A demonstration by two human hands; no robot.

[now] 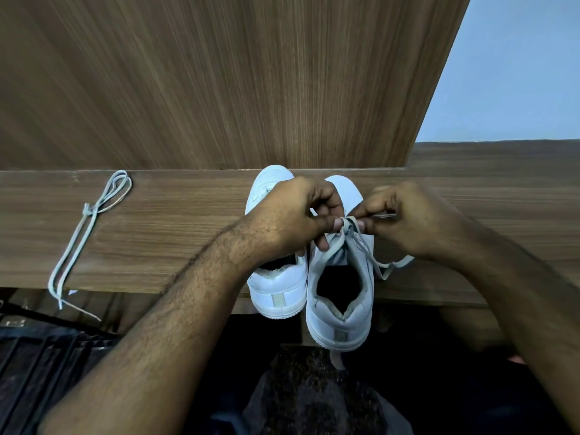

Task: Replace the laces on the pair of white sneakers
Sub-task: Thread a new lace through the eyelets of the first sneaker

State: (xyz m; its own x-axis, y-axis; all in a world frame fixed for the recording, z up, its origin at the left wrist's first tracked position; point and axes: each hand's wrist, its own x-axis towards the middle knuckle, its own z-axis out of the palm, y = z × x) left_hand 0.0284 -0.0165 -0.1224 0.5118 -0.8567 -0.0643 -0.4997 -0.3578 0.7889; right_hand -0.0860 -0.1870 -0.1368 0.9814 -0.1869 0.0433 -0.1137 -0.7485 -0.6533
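Two white sneakers [309,277] sit heels-out on a wooden shelf [163,233]. The left hand [288,215] and right hand [405,221] both pinch the right shoe's lace [348,233]. A knotted spare lace [84,233] lies well left.

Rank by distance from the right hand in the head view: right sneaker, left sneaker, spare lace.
1. right sneaker, directly under the right hand.
2. left sneaker, just left of it.
3. spare lace, far left on the shelf.
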